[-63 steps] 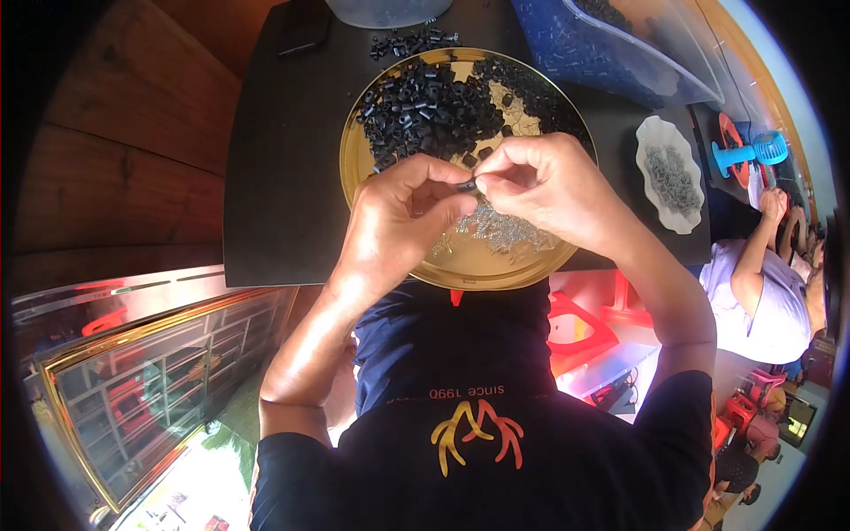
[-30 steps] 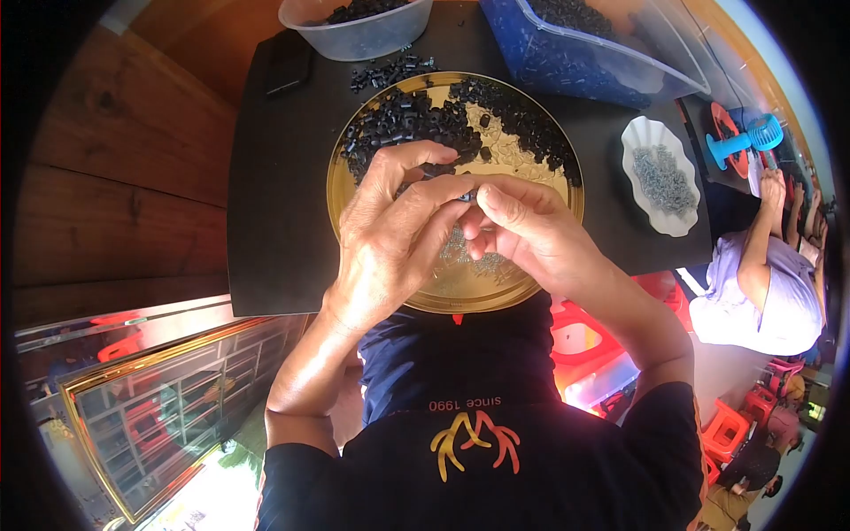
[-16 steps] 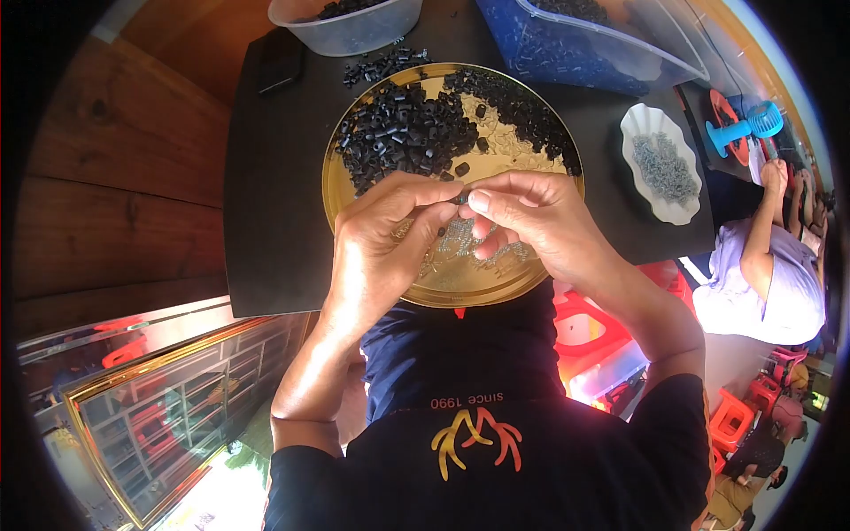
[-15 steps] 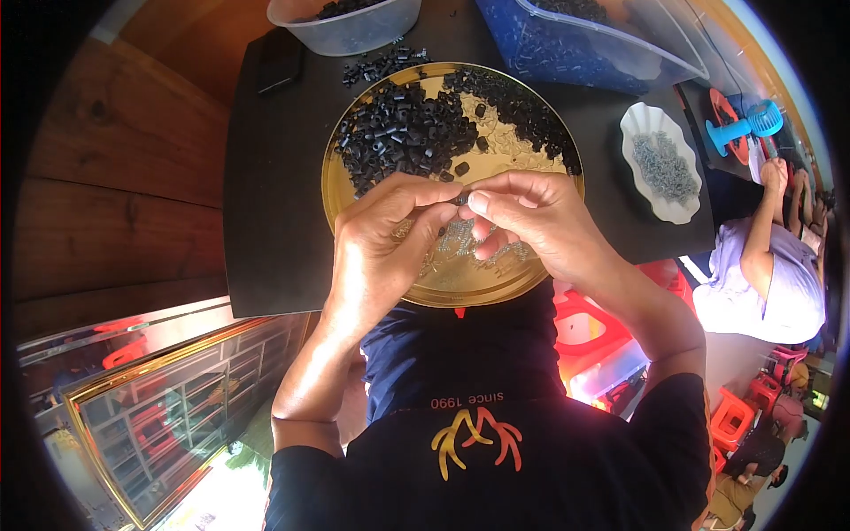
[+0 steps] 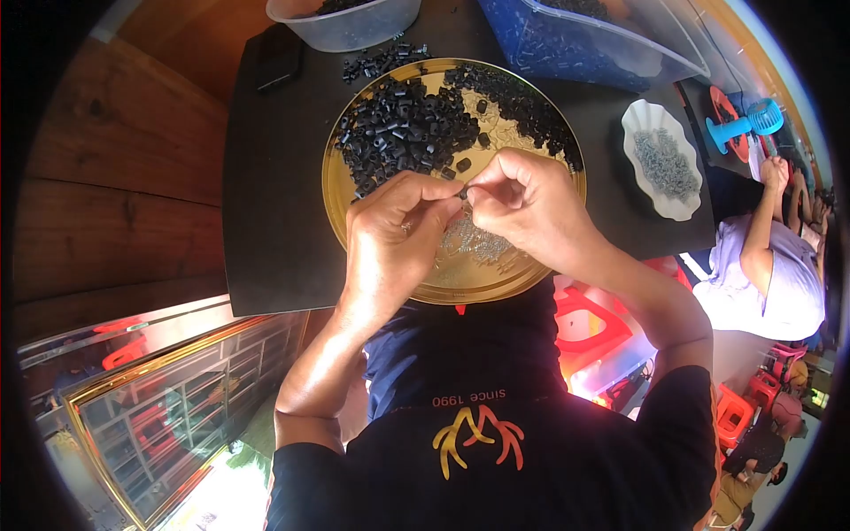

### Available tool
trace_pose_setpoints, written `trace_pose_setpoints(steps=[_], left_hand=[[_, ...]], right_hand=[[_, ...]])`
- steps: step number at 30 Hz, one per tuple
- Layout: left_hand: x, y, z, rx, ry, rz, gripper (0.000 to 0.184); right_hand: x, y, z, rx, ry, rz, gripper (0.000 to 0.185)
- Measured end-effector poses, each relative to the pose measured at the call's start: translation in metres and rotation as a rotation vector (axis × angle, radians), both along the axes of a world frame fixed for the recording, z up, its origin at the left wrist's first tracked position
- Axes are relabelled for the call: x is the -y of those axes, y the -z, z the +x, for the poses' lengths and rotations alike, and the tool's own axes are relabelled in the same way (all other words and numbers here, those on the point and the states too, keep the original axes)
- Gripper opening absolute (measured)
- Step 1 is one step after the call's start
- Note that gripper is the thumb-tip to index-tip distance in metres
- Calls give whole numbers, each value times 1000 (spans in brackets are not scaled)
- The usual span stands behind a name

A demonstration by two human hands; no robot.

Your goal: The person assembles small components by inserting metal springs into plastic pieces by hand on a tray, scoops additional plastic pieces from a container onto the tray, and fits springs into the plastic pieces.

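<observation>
One dark part – its form hard to make out – is pinched by left hand and right hand, best kept aligned over the tray to catch slips.

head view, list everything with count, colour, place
table: 1, black, centre
tray: 1, gold, on table
larger pieces: many, black, tray's left
smaller pieces: many, black, tray's right
metal parts: many, silver, tray's front
loose pieces: many, mostly black, beyond tray
dish: 1, white, right of tray
tub: 1, clear, far edge
bin: 1, blue, far right
flat object: 1, black, far left
fan: 1, blue, right
stools: several, red, right
glass panel: 1, gold-framed, lower left
boards: several, brown, left
other people: several, varied clothing, right
held piece: 1, dark, between fingertips
shirt: 1, black, bottom
left hand: 1, bare, over tray
right hand: 1, bare, over tray
</observation>
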State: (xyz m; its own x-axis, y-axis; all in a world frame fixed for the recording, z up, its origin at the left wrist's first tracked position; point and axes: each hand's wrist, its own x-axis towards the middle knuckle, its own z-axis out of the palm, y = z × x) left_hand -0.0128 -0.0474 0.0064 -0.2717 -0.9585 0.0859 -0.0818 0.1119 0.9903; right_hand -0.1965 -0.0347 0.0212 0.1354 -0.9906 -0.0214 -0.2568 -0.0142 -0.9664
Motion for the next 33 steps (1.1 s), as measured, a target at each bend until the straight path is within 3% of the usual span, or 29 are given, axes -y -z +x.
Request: trace_pose_setpoints(steps=[2,8,14,21,27,33], left_hand=[[3,-7,0,17,-6,45,15],[5,-30,12,282,92,-427,17],[8,-38,15,266,121,-686,20],[4,-43,17,236,156,-674,20],[12,-36,16,250,174,-699,23],[34,-41,16,221,144,-574,17]], right_hand=[[4,-4,-1,50,3,118,14],[9,-21,-16,394,-187,357,20],[4,-5,-12,707,-332,458,30],[-2,16,-1,1032,-491,455,36],[0,16,6,1063,-540,437,41],[7,-6,-2,769,-358,448,48]])
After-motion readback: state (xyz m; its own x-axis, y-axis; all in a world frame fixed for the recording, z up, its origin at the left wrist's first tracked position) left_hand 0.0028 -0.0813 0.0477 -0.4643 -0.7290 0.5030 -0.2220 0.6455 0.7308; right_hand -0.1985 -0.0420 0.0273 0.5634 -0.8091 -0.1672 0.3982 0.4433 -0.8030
